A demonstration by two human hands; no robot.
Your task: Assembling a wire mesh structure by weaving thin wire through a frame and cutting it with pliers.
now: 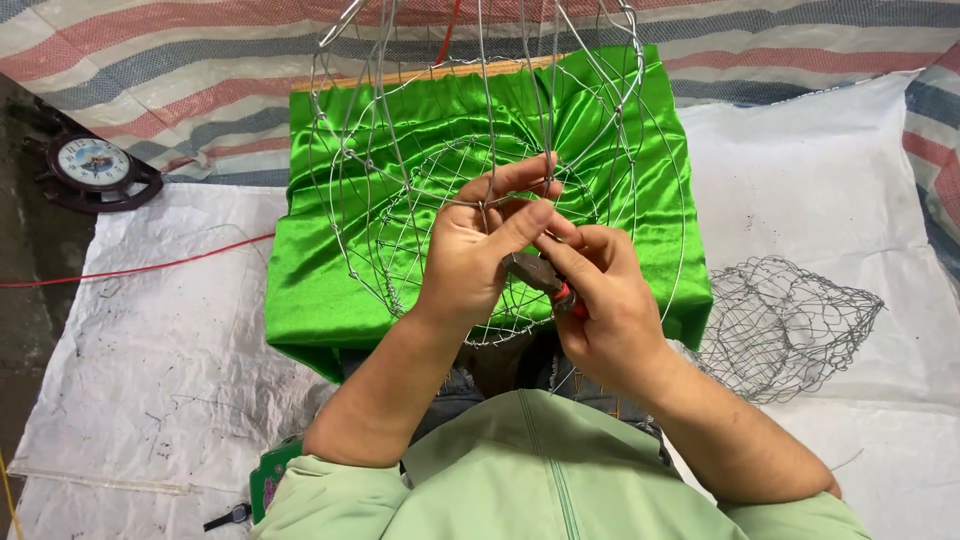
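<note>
The left hand (470,255) pinches a wire of the wire frame (500,190); the right hand (600,290) is closed around pliers (535,272), nose at the same joint. If the pinch loosens, the springy wire could slip and jab a fingertip. The frame rises at 12 o'clock from the hands, over green cloth (330,290). A mesh basket (785,325) lies at 3 o'clock.

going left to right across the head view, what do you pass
round dark-framed wall clock → thin red cord → left hand pinching the silver wire basket frame over shiny green satin cloth → right hand holding red-handled metal pliers → crumpled grey wire mesh piece
</note>
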